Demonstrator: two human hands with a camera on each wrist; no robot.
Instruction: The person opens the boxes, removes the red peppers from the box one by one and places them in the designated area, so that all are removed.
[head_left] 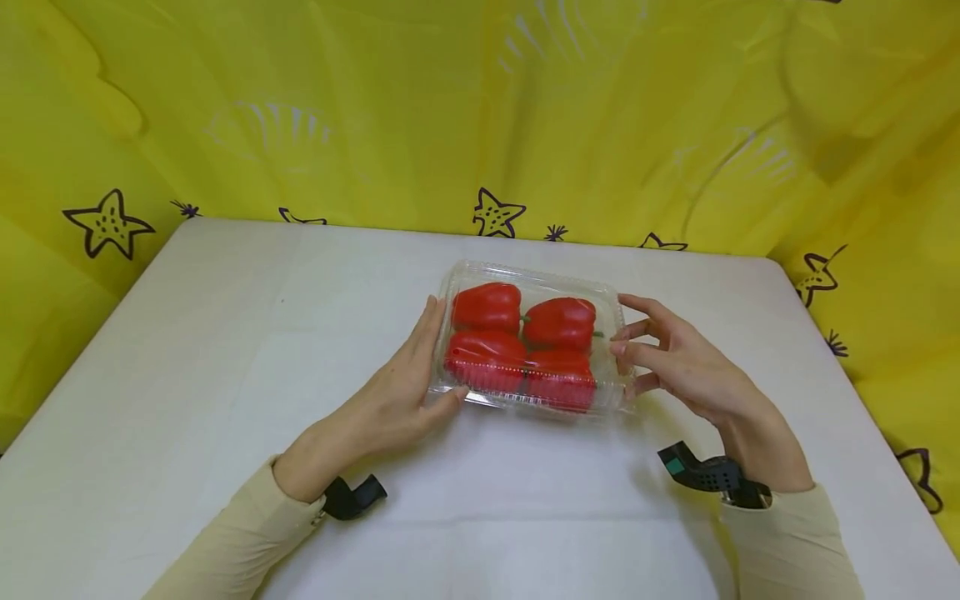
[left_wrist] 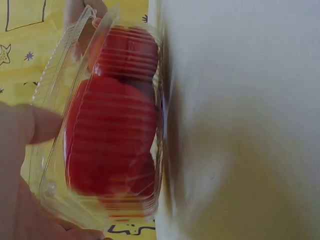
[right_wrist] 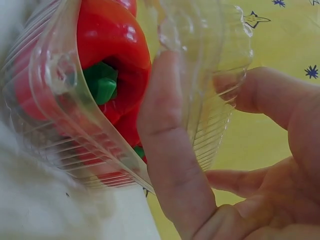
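Note:
A clear plastic clamshell container (head_left: 609, 292) with several red bell peppers (head_left: 561, 323) in it is over the white table. My left hand (head_left: 397, 392) holds its left side, thumb at the front corner and fingers along the side wall. In the left wrist view, that thumb (left_wrist: 42, 122) presses near the rim. My right hand (head_left: 686, 358) is at the right side with its fingers spread. The right wrist view shows one finger (right_wrist: 170, 135) in a gap between base and lid (right_wrist: 212, 95), the other fingers on the lid's outer side. A green stem (right_wrist: 102, 85) shows through the gap.
The white table (head_left: 187, 400) spreads around the container. Behind it and at both sides hangs a yellow cloth (head_left: 405, 108) with starfish and shell drawings. Each wrist wears a black strap (head_left: 708, 473) beside a beige sleeve (head_left: 787, 542).

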